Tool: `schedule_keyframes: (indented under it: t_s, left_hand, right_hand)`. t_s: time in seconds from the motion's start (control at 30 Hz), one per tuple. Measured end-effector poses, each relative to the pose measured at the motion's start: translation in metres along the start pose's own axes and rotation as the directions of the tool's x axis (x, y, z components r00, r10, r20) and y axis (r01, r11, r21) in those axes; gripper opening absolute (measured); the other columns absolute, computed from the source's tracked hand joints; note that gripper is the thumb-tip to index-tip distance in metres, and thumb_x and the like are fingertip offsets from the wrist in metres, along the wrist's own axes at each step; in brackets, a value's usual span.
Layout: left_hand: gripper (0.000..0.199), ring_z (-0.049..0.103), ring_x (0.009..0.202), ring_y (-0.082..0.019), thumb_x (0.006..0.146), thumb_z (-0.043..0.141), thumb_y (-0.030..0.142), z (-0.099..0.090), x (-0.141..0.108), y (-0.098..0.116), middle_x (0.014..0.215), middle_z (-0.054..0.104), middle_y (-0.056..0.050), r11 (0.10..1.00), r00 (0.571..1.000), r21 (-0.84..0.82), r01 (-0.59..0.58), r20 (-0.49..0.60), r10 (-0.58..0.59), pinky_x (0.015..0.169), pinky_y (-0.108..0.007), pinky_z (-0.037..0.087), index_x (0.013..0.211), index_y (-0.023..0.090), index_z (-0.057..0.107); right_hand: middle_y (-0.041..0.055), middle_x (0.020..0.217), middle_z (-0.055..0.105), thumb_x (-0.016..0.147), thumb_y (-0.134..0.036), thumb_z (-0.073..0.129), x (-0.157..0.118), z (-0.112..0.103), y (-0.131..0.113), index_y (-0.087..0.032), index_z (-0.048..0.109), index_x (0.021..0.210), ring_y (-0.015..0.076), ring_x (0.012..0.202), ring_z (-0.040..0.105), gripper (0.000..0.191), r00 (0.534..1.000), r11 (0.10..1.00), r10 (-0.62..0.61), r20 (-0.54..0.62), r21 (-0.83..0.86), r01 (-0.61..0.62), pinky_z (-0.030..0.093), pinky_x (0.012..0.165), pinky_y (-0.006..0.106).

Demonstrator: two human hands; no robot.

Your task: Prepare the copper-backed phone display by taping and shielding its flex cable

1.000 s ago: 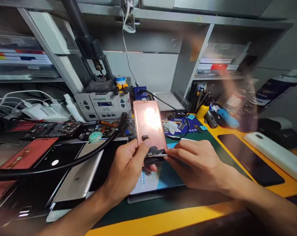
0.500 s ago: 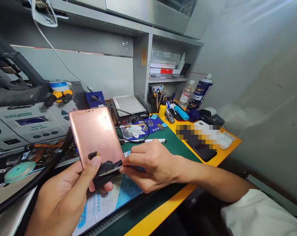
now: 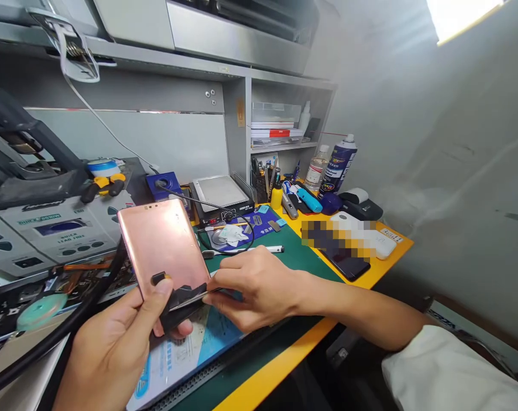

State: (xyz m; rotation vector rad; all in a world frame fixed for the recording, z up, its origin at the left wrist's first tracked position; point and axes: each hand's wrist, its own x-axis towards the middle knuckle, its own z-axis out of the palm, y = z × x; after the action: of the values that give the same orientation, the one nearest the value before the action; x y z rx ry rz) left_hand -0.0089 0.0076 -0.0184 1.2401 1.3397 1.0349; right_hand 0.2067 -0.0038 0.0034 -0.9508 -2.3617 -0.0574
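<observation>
My left hand point(image 3: 121, 337) is closed around the lower left of a rose-gold phone panel point(image 3: 167, 242), holding it tilted up above the desk. The thumb presses beside a short black flex cable point(image 3: 158, 278) on its face. Along the panel's lower edge lies a black film-like strip point(image 3: 185, 294) with a thin, pale-edged piece under it. At the strip's right end, my right hand point(image 3: 250, 285) pinches between thumb and fingers. Its fingertips partly hide what they grip. Below the hands lies a blue and white printed mat point(image 3: 188, 357).
Soldering equipment point(image 3: 61, 234) and a thick black cable point(image 3: 83, 297) stand close on the left. Behind are a heating plate point(image 3: 222, 194) and a white pen point(image 3: 259, 249). A black phone point(image 3: 344, 257), a spray can point(image 3: 339, 165) and a bottle point(image 3: 316, 168) sit right.
The camera view has tilted upward and shifted slightly. Both hands keep their grips, and the thin piece at the panel's lower edge shows a slightly different angle.
</observation>
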Motion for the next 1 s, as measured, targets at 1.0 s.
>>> schedule_keyframes:
  t_s: [1.0]
  left_hand:
    - [0.026,0.066,0.055,-0.018,0.086,0.064,0.038,-0.006,-0.02,0.029,0.062,0.069,-0.006,0.981,0.862,-0.156,-0.113,0.476,0.175,0.056,-0.029,0.052,0.09,0.012,0.062]
  right_hand:
    - [-0.0104,0.048,0.033,0.078,-0.046,0.073,0.009,-0.001,0.001,-0.017,0.05,0.069,0.0043,0.04,0.02,0.038,0.832,0.218,0.376,0.408,0.834,-0.508,0.013,0.038,0.022]
